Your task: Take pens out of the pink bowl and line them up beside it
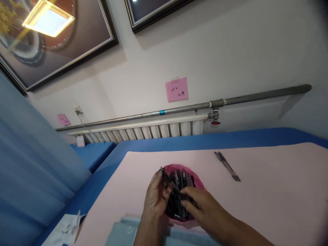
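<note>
A dark pen [175, 185] slants between my two hands above a pink bowl [199, 178]. My left hand [156, 195] is closed with its fingertips around the pen's upper left end. Thumb and fingers of my right hand [199, 204] pinch the pen's lower right part. Whether a cap is on or off the pen I cannot tell. Several black and clear pens [178, 205] fill the bowl beneath, partly hidden by my hands. Two pens [227, 166] lie side by side on the pink sheet, to the right of the bowl.
The pink sheet [112, 186] covers a blue padded bed [159, 144]. Light blue cloth [122, 233] lies at the near edge. A white packet [64, 228] rests at lower left, by a blue curtain [33, 153]. Behind are a radiator [164, 131] and a metal pipe [187, 108].
</note>
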A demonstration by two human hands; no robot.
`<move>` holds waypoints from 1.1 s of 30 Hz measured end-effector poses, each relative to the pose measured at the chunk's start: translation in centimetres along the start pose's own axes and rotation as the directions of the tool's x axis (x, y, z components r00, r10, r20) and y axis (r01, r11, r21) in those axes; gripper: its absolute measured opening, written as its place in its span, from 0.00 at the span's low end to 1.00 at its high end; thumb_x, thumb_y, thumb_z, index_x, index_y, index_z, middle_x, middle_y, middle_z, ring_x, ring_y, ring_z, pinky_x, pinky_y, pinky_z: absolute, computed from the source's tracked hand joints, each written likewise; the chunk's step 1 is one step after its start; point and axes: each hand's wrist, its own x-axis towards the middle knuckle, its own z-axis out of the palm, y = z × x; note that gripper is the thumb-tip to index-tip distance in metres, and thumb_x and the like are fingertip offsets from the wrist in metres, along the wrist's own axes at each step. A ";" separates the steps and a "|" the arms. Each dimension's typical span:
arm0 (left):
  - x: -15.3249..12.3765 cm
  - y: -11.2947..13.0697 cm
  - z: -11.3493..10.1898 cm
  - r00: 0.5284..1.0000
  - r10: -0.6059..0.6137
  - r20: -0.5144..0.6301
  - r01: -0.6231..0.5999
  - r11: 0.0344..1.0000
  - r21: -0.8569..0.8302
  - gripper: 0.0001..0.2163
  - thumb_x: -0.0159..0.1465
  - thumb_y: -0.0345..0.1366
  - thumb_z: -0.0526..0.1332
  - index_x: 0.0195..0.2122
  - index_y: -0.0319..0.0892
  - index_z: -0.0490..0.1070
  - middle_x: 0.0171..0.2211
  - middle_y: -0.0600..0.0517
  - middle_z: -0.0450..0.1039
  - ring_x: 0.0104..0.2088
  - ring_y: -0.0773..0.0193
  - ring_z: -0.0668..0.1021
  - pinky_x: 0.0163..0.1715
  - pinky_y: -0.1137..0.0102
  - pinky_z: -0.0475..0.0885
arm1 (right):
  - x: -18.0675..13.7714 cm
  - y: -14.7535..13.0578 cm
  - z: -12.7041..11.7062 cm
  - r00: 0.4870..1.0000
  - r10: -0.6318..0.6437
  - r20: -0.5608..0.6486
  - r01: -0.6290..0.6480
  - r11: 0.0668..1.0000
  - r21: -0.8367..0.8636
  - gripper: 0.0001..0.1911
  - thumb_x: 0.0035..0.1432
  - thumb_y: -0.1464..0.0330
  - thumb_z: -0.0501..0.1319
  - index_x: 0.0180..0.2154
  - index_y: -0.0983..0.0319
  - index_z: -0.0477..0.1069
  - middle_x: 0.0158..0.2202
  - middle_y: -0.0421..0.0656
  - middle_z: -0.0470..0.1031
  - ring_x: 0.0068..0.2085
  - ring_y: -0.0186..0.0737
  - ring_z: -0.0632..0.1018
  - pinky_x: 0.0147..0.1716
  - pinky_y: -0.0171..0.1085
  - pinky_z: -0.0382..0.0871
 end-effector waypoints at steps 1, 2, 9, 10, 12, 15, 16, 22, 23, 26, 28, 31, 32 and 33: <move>-0.1 -0.1 0.1 1.000 -0.001 -0.003 0.001 1.000 -0.016 0.05 0.52 0.30 0.66 0.29 0.39 0.72 0.26 0.53 0.75 0.26 0.69 0.76 0.28 0.74 0.73 | 0.0 0.0 0.1 1.000 0.004 -0.003 -0.004 1.000 0.011 0.08 0.55 0.71 0.54 0.34 0.59 0.70 0.31 0.41 0.74 0.34 0.41 0.75 0.35 0.41 0.67; -0.1 -0.2 0.2 1.000 -0.004 -0.006 0.004 1.000 -0.028 0.04 0.53 0.30 0.65 0.30 0.39 0.73 0.27 0.52 0.75 0.27 0.68 0.77 0.29 0.73 0.73 | 0.0 0.1 0.1 1.000 0.009 -0.004 -0.009 1.000 0.025 0.07 0.55 0.71 0.54 0.34 0.59 0.70 0.31 0.41 0.74 0.34 0.41 0.74 0.34 0.40 0.67; -0.4 -0.5 0.4 1.000 0.014 -0.005 -0.014 1.000 -0.014 0.04 0.54 0.29 0.64 0.31 0.38 0.72 0.27 0.52 0.76 0.28 0.66 0.77 0.29 0.71 0.74 | 0.0 0.0 0.4 0.998 0.057 -0.005 -0.056 0.992 0.117 0.06 0.54 0.71 0.54 0.31 0.59 0.69 0.28 0.40 0.72 0.30 0.38 0.73 0.29 0.37 0.65; -0.5 -0.6 0.4 1.000 0.020 -0.001 -0.020 1.000 -0.005 0.04 0.53 0.30 0.65 0.31 0.39 0.72 0.27 0.52 0.76 0.28 0.66 0.78 0.29 0.71 0.74 | 0.0 0.0 0.4 0.998 0.059 -0.010 -0.057 0.991 0.123 0.06 0.54 0.71 0.54 0.31 0.59 0.69 0.27 0.39 0.72 0.29 0.38 0.73 0.28 0.37 0.65; -0.6 -0.8 0.5 0.999 0.034 0.000 -0.034 0.999 0.011 0.05 0.52 0.30 0.65 0.31 0.39 0.72 0.27 0.52 0.76 0.28 0.66 0.78 0.29 0.71 0.74 | 0.0 0.0 0.6 0.997 0.072 -0.020 -0.068 0.987 0.144 0.05 0.53 0.71 0.55 0.30 0.59 0.69 0.27 0.39 0.72 0.29 0.38 0.72 0.28 0.36 0.65; -0.6 -1.0 0.4 0.999 0.054 -0.005 -0.054 0.998 0.028 0.05 0.52 0.30 0.66 0.30 0.40 0.72 0.27 0.52 0.76 0.29 0.66 0.78 0.30 0.71 0.74 | -0.1 0.0 0.8 0.994 0.105 -0.001 -0.102 0.970 0.219 0.04 0.52 0.71 0.55 0.28 0.59 0.68 0.25 0.38 0.71 0.27 0.37 0.71 0.26 0.35 0.64; -0.6 -1.0 0.4 0.998 0.056 -0.005 -0.056 0.998 0.031 0.05 0.51 0.30 0.66 0.30 0.39 0.72 0.27 0.52 0.76 0.29 0.66 0.78 0.30 0.71 0.74 | -0.1 -0.1 0.8 0.993 0.114 0.016 -0.114 0.961 0.252 0.03 0.51 0.71 0.55 0.28 0.59 0.67 0.24 0.38 0.70 0.26 0.36 0.71 0.25 0.34 0.63; -0.5 -0.9 0.2 0.999 0.054 0.002 -0.054 0.998 0.042 0.07 0.50 0.32 0.67 0.30 0.39 0.73 0.27 0.53 0.75 0.29 0.67 0.77 0.31 0.72 0.72 | -0.2 -0.6 0.5 0.983 0.144 0.111 -0.176 0.903 0.392 0.04 0.52 0.69 0.55 0.30 0.61 0.67 0.21 0.36 0.65 0.23 0.32 0.67 0.21 0.31 0.58; -0.5 -0.8 0.3 0.997 0.074 0.013 -0.075 0.996 0.053 0.07 0.49 0.32 0.68 0.29 0.39 0.73 0.27 0.53 0.75 0.29 0.67 0.77 0.32 0.72 0.72 | -0.2 -0.6 0.4 0.980 0.153 0.128 -0.192 0.897 0.399 0.04 0.53 0.69 0.55 0.30 0.61 0.67 0.21 0.36 0.64 0.22 0.31 0.66 0.21 0.31 0.57; -0.9 -0.3 0.6 0.992 0.110 0.062 -0.115 0.990 0.083 0.09 0.48 0.35 0.68 0.30 0.39 0.73 0.29 0.53 0.76 0.30 0.66 0.77 0.34 0.71 0.71 | -0.1 -0.6 0.3 0.981 0.140 0.132 -0.179 0.914 0.365 0.05 0.53 0.68 0.54 0.30 0.62 0.67 0.22 0.36 0.64 0.24 0.32 0.67 0.23 0.31 0.58; -1.2 0.2 0.8 0.993 0.096 0.072 -0.104 0.989 0.110 0.12 0.49 0.38 0.68 0.32 0.38 0.73 0.30 0.51 0.76 0.30 0.65 0.77 0.33 0.70 0.70 | -0.1 -0.4 0.4 0.986 0.122 0.110 -0.150 0.942 0.302 0.05 0.54 0.68 0.54 0.30 0.62 0.67 0.23 0.37 0.66 0.26 0.33 0.68 0.25 0.32 0.59; -1.5 0.6 0.9 0.990 0.125 0.062 -0.134 0.973 0.185 0.14 0.51 0.43 0.66 0.32 0.37 0.72 0.29 0.49 0.76 0.29 0.64 0.77 0.30 0.70 0.70 | -0.1 -0.2 0.6 0.988 0.116 0.103 -0.136 0.966 0.219 0.05 0.54 0.68 0.54 0.31 0.61 0.67 0.25 0.38 0.68 0.28 0.35 0.69 0.27 0.33 0.60; -1.5 0.7 0.8 0.987 0.147 0.059 -0.156 0.967 0.204 0.14 0.51 0.44 0.65 0.31 0.37 0.72 0.28 0.49 0.75 0.29 0.64 0.77 0.30 0.70 0.70 | -0.2 -0.1 0.7 0.988 0.115 0.103 -0.134 0.970 0.204 0.05 0.55 0.68 0.54 0.31 0.61 0.67 0.25 0.38 0.69 0.28 0.35 0.69 0.27 0.33 0.60; -1.5 0.7 0.7 0.984 0.168 0.059 -0.177 0.961 0.213 0.14 0.51 0.44 0.65 0.30 0.37 0.71 0.27 0.50 0.75 0.29 0.64 0.76 0.30 0.71 0.70 | -0.2 0.0 0.8 0.988 0.112 0.103 -0.131 0.972 0.197 0.05 0.55 0.69 0.54 0.31 0.61 0.68 0.25 0.38 0.69 0.28 0.35 0.69 0.28 0.34 0.60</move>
